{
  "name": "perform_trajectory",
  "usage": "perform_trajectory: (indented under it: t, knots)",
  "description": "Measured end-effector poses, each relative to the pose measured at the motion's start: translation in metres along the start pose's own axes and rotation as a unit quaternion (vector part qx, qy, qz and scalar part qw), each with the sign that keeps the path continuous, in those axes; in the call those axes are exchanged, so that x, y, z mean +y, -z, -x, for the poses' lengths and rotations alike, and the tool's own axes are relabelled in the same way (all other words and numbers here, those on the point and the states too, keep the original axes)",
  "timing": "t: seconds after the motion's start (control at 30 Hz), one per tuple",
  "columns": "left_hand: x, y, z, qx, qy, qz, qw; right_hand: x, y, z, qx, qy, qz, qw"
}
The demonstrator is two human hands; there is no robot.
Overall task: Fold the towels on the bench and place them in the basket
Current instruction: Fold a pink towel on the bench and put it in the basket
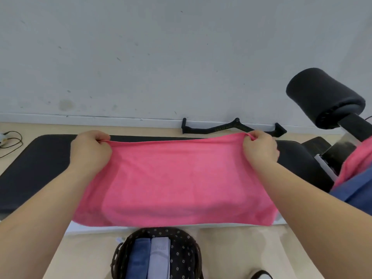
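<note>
Black padded bench (40, 158) carries a soft pink towel (175, 184), its far corners pinched by the left hand (90, 152) and right hand (259, 150); near it, a woven basket (118, 256) holds folded towels (149, 258).

Hardly any writing can be read here. The black cable-machine handle bar (231, 127) lying on the floor by the wall, at about 1 o'clock from the frame's middle, carries a line of small pale lettering along its shaft, too blurred to make out. The pale lilac folded towel (160, 256) in the wicker basket (117, 256), at 6 o'clock, shows a faint woven or embossed word near its upper end, also illegible
</note>
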State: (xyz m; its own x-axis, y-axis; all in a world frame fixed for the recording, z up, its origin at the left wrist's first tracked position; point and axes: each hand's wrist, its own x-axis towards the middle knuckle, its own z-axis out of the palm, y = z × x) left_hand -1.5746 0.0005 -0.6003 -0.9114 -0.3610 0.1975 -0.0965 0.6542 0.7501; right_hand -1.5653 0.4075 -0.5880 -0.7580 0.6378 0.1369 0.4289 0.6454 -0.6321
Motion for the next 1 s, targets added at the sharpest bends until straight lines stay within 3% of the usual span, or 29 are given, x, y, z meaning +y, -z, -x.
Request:
perform_trajectory:
  t: [0.23, 0.4, 0.5, 0.6, 0.7, 0.87, 1.0]
  knots:
    - [-0.008, -0.005, -0.012, -0.066, -0.07, -0.022, 0.995, 0.0, -0.019, -0.013, -0.009, 0.02, 0.021, 1.0]
    - [-0.002, 0.029, -0.002, 0.009, -0.134, -0.052, 0.99, -0.013, -0.013, 0.016, -0.026, 0.03, 0.134, 0.99]
    - [-0.012, 0.053, 0.001, -0.023, -0.072, -0.134, 0.988, -0.031, -0.016, 0.045, -0.073, 0.156, 0.142, 0.975]
    - [-0.024, 0.073, 0.013, -0.105, 0.032, -0.193, 0.975, -0.062, -0.024, 0.086, -0.218, 0.252, 0.076, 0.94]
    - [-0.029, 0.078, 0.022, -0.179, 0.077, -0.162, 0.967, -0.082, -0.04, 0.129, -0.343, 0.301, 0.075, 0.887]
    - [-0.032, 0.075, 0.03, -0.167, 0.053, -0.062, 0.983, -0.076, -0.067, 0.171, -0.343, 0.331, 0.192, 0.858]
    - [-0.036, 0.079, 0.024, -0.074, 0.063, 0.017, 0.995, -0.077, -0.068, 0.174, -0.341, 0.332, 0.208, 0.854]
